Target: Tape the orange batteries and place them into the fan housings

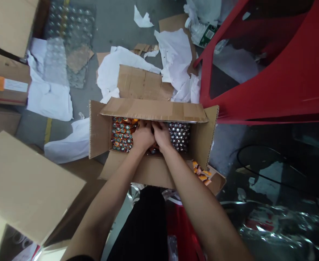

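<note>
An open cardboard box [200, 139] sits on the floor in front of me, its flaps spread out. Inside stand many batteries on end: orange-wrapped packs [121, 136] at the left and silver-topped ones [179, 135] at the right. Both my hands reach down into the middle of the box, side by side. My left hand [142, 136] and my right hand [162, 135] have their fingers curled down among the packs. What the fingers grip is hidden under the far flap and the hands themselves.
A red plastic stool [270, 72] stands at the right. Crumpled white paper [173, 54], cardboard scraps and bubble wrap [67, 40] litter the grey floor behind. Closed cardboard boxes [26, 185] lie at the left. Orange wrappers [201, 174] lie by the box's right corner.
</note>
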Available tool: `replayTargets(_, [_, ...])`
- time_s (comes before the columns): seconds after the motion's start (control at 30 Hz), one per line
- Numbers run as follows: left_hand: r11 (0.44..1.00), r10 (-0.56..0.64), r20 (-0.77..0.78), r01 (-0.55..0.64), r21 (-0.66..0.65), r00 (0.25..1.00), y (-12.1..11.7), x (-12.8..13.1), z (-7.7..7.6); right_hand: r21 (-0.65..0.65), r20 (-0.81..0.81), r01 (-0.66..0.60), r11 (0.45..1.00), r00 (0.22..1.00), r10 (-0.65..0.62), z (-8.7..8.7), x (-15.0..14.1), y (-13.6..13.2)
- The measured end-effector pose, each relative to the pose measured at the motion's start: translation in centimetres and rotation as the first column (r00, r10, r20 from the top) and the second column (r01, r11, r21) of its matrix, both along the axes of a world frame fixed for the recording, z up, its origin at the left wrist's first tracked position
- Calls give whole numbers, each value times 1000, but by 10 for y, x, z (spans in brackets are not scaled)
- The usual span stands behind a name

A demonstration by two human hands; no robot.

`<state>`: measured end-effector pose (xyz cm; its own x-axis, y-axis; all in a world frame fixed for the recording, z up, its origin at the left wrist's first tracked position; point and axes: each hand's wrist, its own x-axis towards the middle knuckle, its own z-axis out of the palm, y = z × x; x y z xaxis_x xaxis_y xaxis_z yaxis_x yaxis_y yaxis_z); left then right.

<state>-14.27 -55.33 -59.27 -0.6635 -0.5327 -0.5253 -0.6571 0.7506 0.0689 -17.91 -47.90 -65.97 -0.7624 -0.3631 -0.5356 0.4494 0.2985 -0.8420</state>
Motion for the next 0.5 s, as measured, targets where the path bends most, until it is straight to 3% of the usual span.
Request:
replayTargets(0.1, [993, 52, -83, -43, 107, 995, -5, 2, -1, -105, 202, 171, 980, 968, -148, 8, 6, 10])
replayTargets(0.17, [986, 69, -111, -50, 162, 991, -7, 4, -3, -137, 270, 214, 967, 948, -171, 14, 8, 16])
replayTargets(0.27, [976, 89, -121, -62, 211, 989, -11, 2, -10, -131, 327, 239, 962, 927, -186, 25, 6, 15])
replayTargets(0.37, [956, 109, -243, -35, 290, 964, -13, 3, -12, -61, 454, 316, 947, 853, -256, 39, 4, 11])
replayTargets(0.43, [946, 129, -354, -8, 324, 926, -12, 6, -5, -32, 469, 377, 926, 823, -319, 53, 6, 12])
replayTargets(0.5, [943, 132, -467, 34, 330, 874, -6, 11, 12, -54, 416, 427, 902, 831, -369, 72, 10, 21])
